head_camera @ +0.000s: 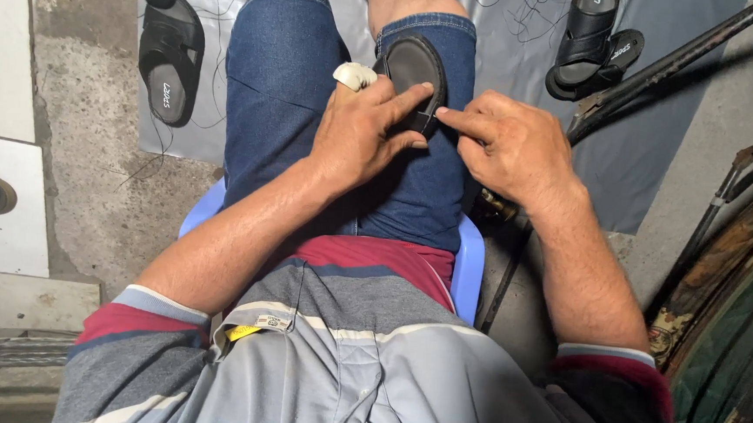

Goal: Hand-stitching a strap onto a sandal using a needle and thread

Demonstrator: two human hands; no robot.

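upper left: black sandals (173, 55) lying on a grey sheet (526, 38)
upper right: another black sandal pair (594, 44)
centre: blue plastic chair (469, 269)
left edge: pale floor tiles (3, 49)

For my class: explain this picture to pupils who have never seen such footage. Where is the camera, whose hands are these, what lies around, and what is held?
There is one picture, from a camera worn on a person's head, looking down at their own lap. The person sits on a blue plastic chair in blue jeans. The left hand, with a white wrap on one finger, presses a dark sandal sole against the right thigh. The right hand pinches the sole's lower edge with its fingertips. On a grey sheet on the floor lie black sandals: some at the upper left and a pair at the upper right, among loose threads.
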